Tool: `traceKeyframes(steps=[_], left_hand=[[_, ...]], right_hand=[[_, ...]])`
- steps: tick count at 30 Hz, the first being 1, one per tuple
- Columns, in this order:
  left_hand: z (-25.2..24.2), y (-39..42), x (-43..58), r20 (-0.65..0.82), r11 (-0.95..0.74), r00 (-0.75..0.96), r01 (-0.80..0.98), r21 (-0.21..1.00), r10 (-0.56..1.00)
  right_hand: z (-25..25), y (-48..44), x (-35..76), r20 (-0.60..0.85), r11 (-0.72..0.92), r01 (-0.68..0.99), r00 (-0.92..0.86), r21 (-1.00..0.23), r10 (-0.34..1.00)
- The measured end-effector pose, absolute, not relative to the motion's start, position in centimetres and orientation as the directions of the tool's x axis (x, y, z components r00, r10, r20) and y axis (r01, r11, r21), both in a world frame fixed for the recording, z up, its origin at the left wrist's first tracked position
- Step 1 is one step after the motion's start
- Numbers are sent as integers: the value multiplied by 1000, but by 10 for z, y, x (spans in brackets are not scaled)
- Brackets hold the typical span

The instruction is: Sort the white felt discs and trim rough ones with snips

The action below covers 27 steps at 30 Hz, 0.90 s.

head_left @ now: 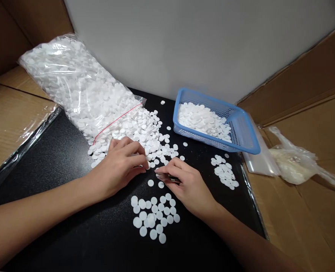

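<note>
My left hand (pixel 121 166) rests on the black mat (pixel 71 181) with its fingers curled and pinched at the edge of a spill of small white discs (pixel 144 132). My right hand (pixel 186 185) is closed on a thin dark metal tool (pixel 167 177), its tip pointing left toward my left fingertips. A loose cluster of white discs (pixel 154 215) lies just in front of both hands. The discs pour from a big clear plastic bag (pixel 79 87) lying at the left.
A blue plastic basket (pixel 242 132) partly filled with discs stands at the back right. A small pile of discs (pixel 224 172) lies in front of it. Cardboard walls surround the mat; crumpled clear bags (pixel 294 164) lie at the right.
</note>
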State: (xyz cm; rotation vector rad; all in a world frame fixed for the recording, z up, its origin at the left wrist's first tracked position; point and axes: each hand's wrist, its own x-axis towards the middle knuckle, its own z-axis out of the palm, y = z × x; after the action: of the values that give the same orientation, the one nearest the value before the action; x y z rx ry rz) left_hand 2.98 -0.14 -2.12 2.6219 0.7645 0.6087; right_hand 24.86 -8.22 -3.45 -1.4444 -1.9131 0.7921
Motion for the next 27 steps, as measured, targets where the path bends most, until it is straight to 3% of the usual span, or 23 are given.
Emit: traceKeyframes(steps=[6, 12, 19, 27], left_hand=[[-23, -5, 30, 208, -801, 820, 411, 437, 534], [-19, -8, 28, 172, -811, 842, 407, 420, 512], [-20, -9, 29, 241, -847, 836, 395, 356, 492], [-18, -7, 32, 332, -839, 795, 368, 402, 508]], right_hand=[[-31, -84, 256, 152, 235, 569, -190, -788, 970], [-24, -84, 270, 31, 192, 590, -272, -784, 962], [-22, -82, 278, 49, 105, 575, -112, -812, 992], [-27, -89, 270, 75, 245, 655, -277, -714, 958]])
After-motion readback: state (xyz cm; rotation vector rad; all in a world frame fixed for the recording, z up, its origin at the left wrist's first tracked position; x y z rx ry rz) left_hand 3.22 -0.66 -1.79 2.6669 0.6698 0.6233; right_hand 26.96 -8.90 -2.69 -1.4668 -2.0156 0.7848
